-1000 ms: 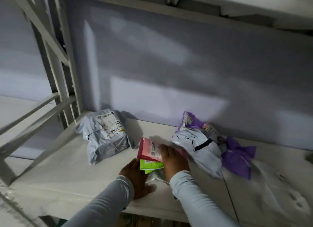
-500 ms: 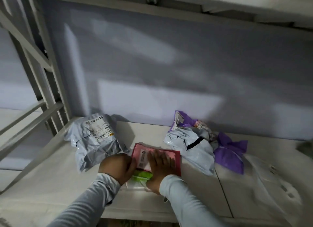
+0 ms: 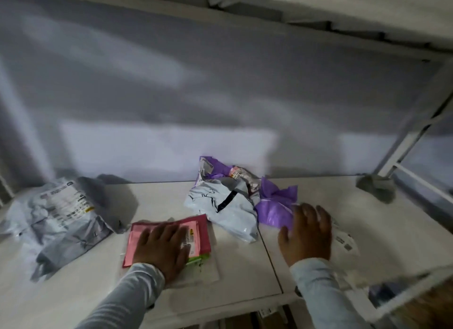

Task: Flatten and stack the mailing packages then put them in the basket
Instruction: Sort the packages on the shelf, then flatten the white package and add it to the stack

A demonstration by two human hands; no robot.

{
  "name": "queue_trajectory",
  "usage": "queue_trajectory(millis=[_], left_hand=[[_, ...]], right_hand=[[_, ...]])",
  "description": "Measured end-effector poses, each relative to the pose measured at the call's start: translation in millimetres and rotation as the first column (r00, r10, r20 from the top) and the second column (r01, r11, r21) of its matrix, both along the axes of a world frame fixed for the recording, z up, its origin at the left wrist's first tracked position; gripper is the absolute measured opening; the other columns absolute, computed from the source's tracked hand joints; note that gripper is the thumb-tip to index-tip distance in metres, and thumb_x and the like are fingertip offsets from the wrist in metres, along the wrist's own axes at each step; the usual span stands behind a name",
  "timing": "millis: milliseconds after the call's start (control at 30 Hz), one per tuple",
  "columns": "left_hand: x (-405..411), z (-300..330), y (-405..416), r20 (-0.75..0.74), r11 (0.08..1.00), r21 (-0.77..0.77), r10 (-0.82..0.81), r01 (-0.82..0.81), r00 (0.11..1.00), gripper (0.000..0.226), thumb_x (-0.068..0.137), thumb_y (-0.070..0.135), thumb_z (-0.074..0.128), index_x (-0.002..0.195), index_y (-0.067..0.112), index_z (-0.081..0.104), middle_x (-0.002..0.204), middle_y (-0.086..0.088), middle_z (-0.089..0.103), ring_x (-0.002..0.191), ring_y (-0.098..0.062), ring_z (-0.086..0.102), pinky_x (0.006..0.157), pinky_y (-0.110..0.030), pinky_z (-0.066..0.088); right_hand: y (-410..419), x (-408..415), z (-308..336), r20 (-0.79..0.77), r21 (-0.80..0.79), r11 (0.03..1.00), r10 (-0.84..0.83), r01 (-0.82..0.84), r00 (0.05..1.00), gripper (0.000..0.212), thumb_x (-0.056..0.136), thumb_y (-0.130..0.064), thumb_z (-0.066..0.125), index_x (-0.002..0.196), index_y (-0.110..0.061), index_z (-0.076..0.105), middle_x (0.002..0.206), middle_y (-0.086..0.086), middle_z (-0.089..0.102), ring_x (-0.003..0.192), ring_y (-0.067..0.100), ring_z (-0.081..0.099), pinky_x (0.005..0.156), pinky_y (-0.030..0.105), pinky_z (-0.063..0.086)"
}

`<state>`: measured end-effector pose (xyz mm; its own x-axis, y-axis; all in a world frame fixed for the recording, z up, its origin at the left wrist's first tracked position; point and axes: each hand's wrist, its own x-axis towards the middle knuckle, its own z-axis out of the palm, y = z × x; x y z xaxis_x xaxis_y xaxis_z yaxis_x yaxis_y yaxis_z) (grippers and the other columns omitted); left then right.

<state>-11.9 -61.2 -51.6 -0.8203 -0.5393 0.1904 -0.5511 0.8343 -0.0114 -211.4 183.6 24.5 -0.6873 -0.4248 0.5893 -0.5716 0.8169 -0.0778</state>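
My left hand (image 3: 163, 247) lies flat, fingers spread, on a pink mailing package (image 3: 202, 233) that tops a small stack with a green package (image 3: 199, 258) and a white one (image 3: 208, 272) under it. My right hand (image 3: 307, 233) is out to the right, fingers apart, over a white package (image 3: 344, 242) and touching the edge of a crumpled purple package (image 3: 274, 209). A puffy pale-blue package (image 3: 228, 206) lies between the stack and the purple one. A large crumpled grey package (image 3: 61, 215) lies at the left. No basket shows.
Everything rests on a white shelf board (image 3: 245, 279) with a seam beside my right hand. A grey back wall stands behind. A slanted metal frame post (image 3: 407, 142) and its foot (image 3: 376, 187) stand at the right rear. A wire edge (image 3: 402, 294) shows bottom right.
My right hand left the pink package and moved right to the purple and white packages. My left hand moved onto the pink package and now presses it. The camera swung right.
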Motion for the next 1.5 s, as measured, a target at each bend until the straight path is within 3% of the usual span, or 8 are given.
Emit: queue_trajectory(millis=[200,533,633,700,767,1067,1233,1500], left_hand=[[-28.3,21.6,20.5,0.049,0.988,0.051,0.142,-0.145,0.989,0.056,0.079,0.059,0.027,0.104,0.024,0.063,0.105,-0.003,0.065,0.100,-0.030,0.060,0.086,-0.042,0.041],[-72.4,56.8,107.6,-0.605,0.876,0.282,-0.154,0.391,0.781,0.038,0.088,0.044,0.037,0.082,0.019,0.065,0.082,0.003,0.065,0.077,-0.019,0.060,0.071,-0.034,0.048],[-91.8,85.1,140.4,-0.281,0.089,0.959,0.430,0.269,0.858,0.072,0.075,0.076,0.036,0.090,0.014,0.068,0.085,-0.004,0.073,0.075,-0.022,0.067,0.073,-0.035,0.051],[-97.9,94.7,148.1,0.064,-0.480,0.861,0.435,0.171,0.898,0.084,0.072,0.083,0.037,0.102,0.011,0.068,0.101,-0.014,0.071,0.089,-0.033,0.066,0.080,-0.041,0.050],[-97.0,92.2,146.1,0.078,-0.626,0.753,0.393,0.204,0.916,0.075,0.073,0.072,0.049,0.104,0.007,0.071,0.106,-0.018,0.070,0.092,-0.036,0.065,0.083,-0.044,0.050],[-94.5,30.6,139.7,-0.060,-0.163,0.964,0.634,0.209,0.771,0.059,0.071,0.041,0.077,0.104,-0.005,0.061,0.098,-0.026,0.064,0.084,-0.037,0.061,0.080,-0.047,0.049],[-96.6,33.0,160.9,-0.181,0.037,0.976,0.692,0.216,0.699,0.039,0.087,0.045,0.056,0.083,0.008,0.067,0.088,-0.020,0.071,0.088,-0.036,0.067,0.092,-0.047,0.050],[-92.5,30.0,177.3,-0.287,0.419,0.899,0.783,-0.127,0.553,0.065,0.094,0.047,0.018,0.065,0.003,0.056,0.079,-0.025,0.062,0.071,-0.030,0.056,0.070,-0.031,0.043]], right_hand=[[55.7,-46.2,-2.3,0.607,0.394,0.860,-0.508,0.324,0.611,0.076,0.083,-0.051,0.052,0.145,-0.019,0.022,0.146,0.012,0.029,0.130,0.040,0.034,0.104,0.049,0.038],[93.4,-33.0,35.9,0.406,0.024,0.998,-0.057,0.052,0.912,0.024,0.092,-0.025,0.049,0.110,-0.024,0.064,0.107,0.002,0.067,0.091,0.021,0.063,0.079,0.030,0.050],[95.9,-9.3,34.1,0.062,0.072,0.964,0.252,-0.256,0.966,0.035,0.077,-0.017,0.051,0.104,-0.029,0.071,0.108,-0.006,0.070,0.087,0.020,0.067,0.078,0.032,0.055],[96.2,9.5,15.3,-0.089,0.104,0.912,0.407,-0.397,0.909,0.034,0.077,-0.025,0.052,0.104,-0.033,0.071,0.113,-0.011,0.068,0.100,0.021,0.064,0.086,0.039,0.050],[98.0,17.1,-10.9,-0.170,0.108,0.839,0.545,-0.534,0.821,0.027,0.086,-0.029,0.055,0.107,-0.037,0.069,0.121,-0.016,0.064,0.112,0.019,0.057,0.095,0.045,0.041],[120.5,3.2,-36.9,0.153,-0.500,0.827,0.376,-0.257,0.914,0.057,0.085,-0.050,0.049,0.115,-0.004,0.064,0.125,0.020,0.056,0.116,0.032,0.052,0.100,0.034,0.037],[90.4,-19.4,-38.5,0.837,-0.497,0.809,0.352,0.313,0.420,0.045,0.096,-0.046,0.044,0.103,-0.006,0.064,0.111,0.018,0.062,0.107,0.029,0.056,0.087,0.027,0.037],[88.6,-21.6,-56.6,0.565,-0.650,0.710,0.213,0.271,0.797,0.047,0.079,-0.054,0.041,0.056,-0.015,0.053,0.062,0.020,0.060,0.060,0.030,0.055,0.059,0.029,0.036]])
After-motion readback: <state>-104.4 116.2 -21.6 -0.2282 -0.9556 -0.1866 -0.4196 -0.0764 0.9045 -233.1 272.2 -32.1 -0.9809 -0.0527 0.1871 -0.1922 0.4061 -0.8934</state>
